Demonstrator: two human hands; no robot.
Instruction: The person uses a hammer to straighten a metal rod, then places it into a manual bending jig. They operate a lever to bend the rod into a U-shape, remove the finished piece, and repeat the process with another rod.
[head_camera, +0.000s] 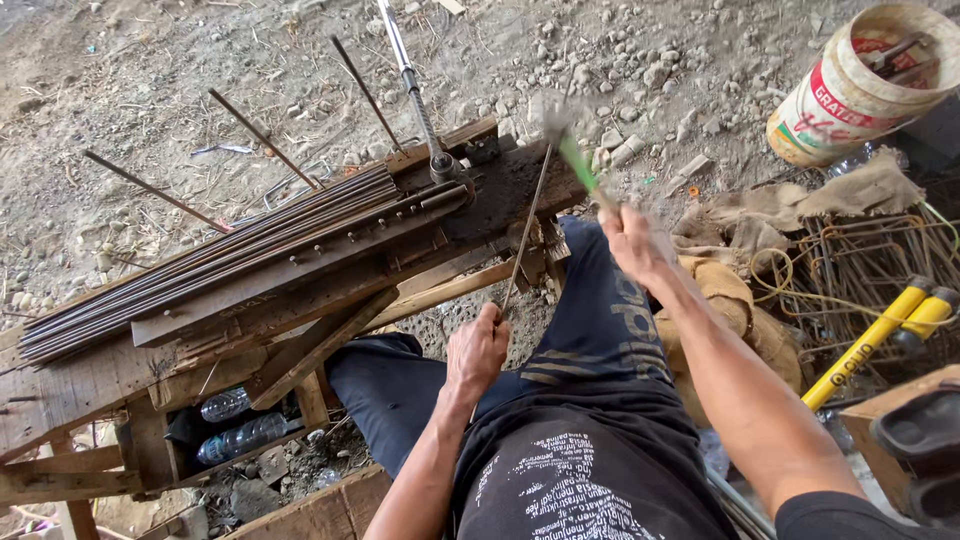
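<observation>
Presently: left hand (478, 350) clenched round thin steel rod (525, 225), which runs up from the fist onto the wooden bench (300, 290). Right hand (635, 240) grips green-handled hammer (580, 165), blurred above the rod's far end. Risk: a glancing blow may jar the rod loose or strike the knee below.

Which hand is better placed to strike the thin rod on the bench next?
The right hand, probably. It is raised and holds a green-handled hammer above the wooden bench. The left hand is closed on the lower end of the thin rod, keeping it steady.
</observation>
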